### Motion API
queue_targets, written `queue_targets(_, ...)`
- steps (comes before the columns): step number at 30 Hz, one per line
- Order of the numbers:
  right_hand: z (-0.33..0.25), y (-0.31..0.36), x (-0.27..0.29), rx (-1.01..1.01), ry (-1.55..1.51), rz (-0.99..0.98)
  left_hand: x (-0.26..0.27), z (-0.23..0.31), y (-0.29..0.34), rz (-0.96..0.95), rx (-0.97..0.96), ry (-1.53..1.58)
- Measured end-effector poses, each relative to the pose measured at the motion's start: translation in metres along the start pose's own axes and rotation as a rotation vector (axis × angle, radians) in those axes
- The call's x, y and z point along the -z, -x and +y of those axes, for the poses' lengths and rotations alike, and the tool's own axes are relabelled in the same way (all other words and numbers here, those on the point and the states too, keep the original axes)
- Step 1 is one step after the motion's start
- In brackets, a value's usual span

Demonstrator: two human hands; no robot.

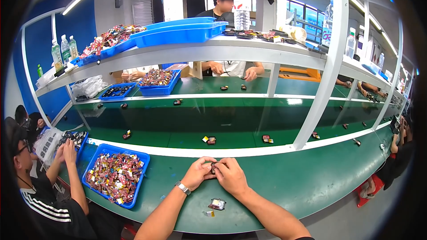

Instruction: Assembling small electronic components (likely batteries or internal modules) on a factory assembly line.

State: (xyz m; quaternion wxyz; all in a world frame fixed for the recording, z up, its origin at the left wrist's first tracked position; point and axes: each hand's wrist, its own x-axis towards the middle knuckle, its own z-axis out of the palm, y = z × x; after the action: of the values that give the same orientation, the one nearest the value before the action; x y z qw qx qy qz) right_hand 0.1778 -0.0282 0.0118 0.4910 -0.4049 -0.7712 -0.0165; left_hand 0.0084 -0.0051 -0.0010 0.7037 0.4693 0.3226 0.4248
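My left hand (198, 175), with a metal-band watch at the wrist, and my right hand (231, 176) meet over the green table. Both are closed, fingertips pinched on a small black casing (214, 168) between them. The fingers cover most of it, so its inside is hidden. Nearer to me, between my forearms, lies an open black-rimmed casing (217, 204) with a whitish inside. Just below it sits a small white-and-gold piece (209, 213), which looks like a battery or little circuit part.
A blue tray (145, 156) heaped with small red circuit parts stands to my left, beside a seated co-worker (35, 182). Past a white frame rail (191, 152), more small units (211, 140) lie on the green belt. A metal post (324, 71) rises at the right. Blue trays (178, 35) and bottles fill the shelf.
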Motion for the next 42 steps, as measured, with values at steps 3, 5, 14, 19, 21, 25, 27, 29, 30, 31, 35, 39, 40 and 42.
queue_targets(3,0.001,0.001,-0.001,-0.003,0.006,0.002,0.000,0.000,0.000,0.009,0.004,-0.014)
queue_targets(5,0.002,0.001,-0.001,-0.004,0.009,0.004,0.000,0.000,0.000,0.016,0.005,-0.021)
queue_targets(14,0.006,0.004,-0.005,-0.005,0.066,0.011,-0.003,0.000,-0.001,0.009,0.009,-0.033)
queue_targets(19,-0.005,0.002,-0.005,-0.015,0.068,-0.004,0.004,-0.004,0.000,0.008,-0.062,0.008)
queue_targets(21,-0.005,0.003,-0.004,-0.020,0.058,-0.023,0.003,-0.004,-0.001,0.016,-0.042,0.028)
queue_targets(25,0.007,0.000,-0.011,-0.038,-0.008,-0.061,0.002,-0.005,-0.003,0.033,-0.035,0.026)
queue_targets(27,0.027,-0.008,-0.019,-0.059,-0.003,-0.068,-0.004,-0.004,0.001,0.125,-0.083,0.032)
queue_targets(29,0.067,-0.027,-0.027,-0.125,0.045,0.026,-0.006,-0.002,-0.001,0.133,-0.096,0.045)
queue_targets(30,0.088,-0.033,-0.026,-0.172,0.068,0.061,-0.009,-0.002,-0.003,0.129,-0.105,0.060)
queue_targets(31,0.106,-0.038,-0.028,-0.298,0.053,0.062,-0.011,0.000,-0.004,0.133,-0.105,0.049)
queue_targets(35,0.135,-0.044,-0.038,-0.463,0.234,0.000,-0.008,-0.001,-0.005,0.123,-0.107,0.019)
queue_targets(39,0.090,-0.055,-0.047,-0.287,0.461,-0.007,-0.001,0.003,-0.003,0.218,-0.199,-0.023)
queue_targets(40,0.082,-0.057,-0.053,-0.381,0.424,-0.105,0.002,0.001,-0.001,0.233,-0.202,-0.015)
queue_targets(42,0.085,-0.055,-0.060,-0.321,0.470,-0.142,0.006,-0.003,-0.007,0.258,-0.246,-0.116)
